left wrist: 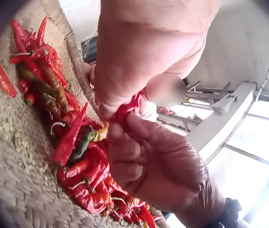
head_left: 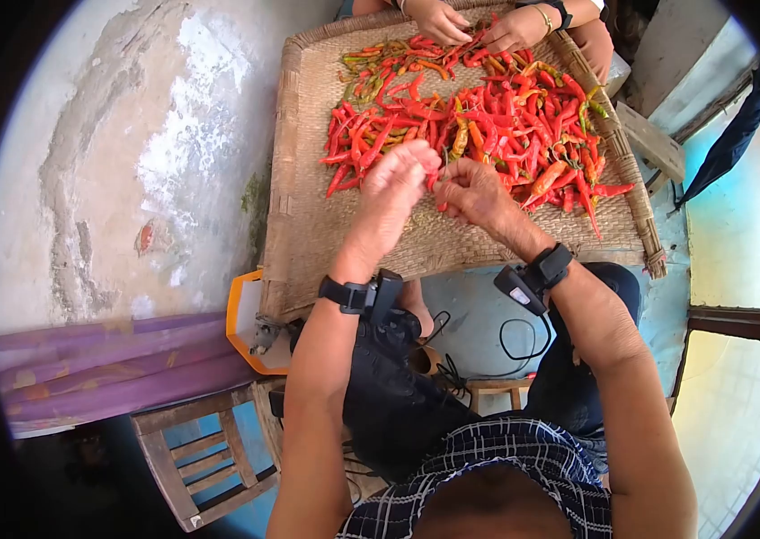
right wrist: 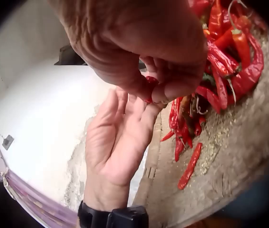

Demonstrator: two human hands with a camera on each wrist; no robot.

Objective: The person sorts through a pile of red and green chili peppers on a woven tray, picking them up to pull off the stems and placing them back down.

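A red chili pepper (left wrist: 126, 112) is pinched between both hands, low over the near side of the woven tray (head_left: 308, 207). My left hand (head_left: 391, 193) holds it at the fingertips, palm turned partly up in the right wrist view. From the other side, my right hand (head_left: 485, 199) pinches the same pepper with thumb and forefinger. Fingers cover most of the pepper; a bit of its red skin shows in both wrist views. Just beyond the hands spreads a heap of red chili peppers (head_left: 524, 126), with some orange and green ones mixed in.
Another person's hands (head_left: 510, 31) work at the tray's far edge. Loose pale seeds (right wrist: 208, 159) and a single red pepper (right wrist: 190, 166) lie on the weave. A stained wall (head_left: 128, 162) stands left; a wooden chair (head_left: 209, 458) is below left.
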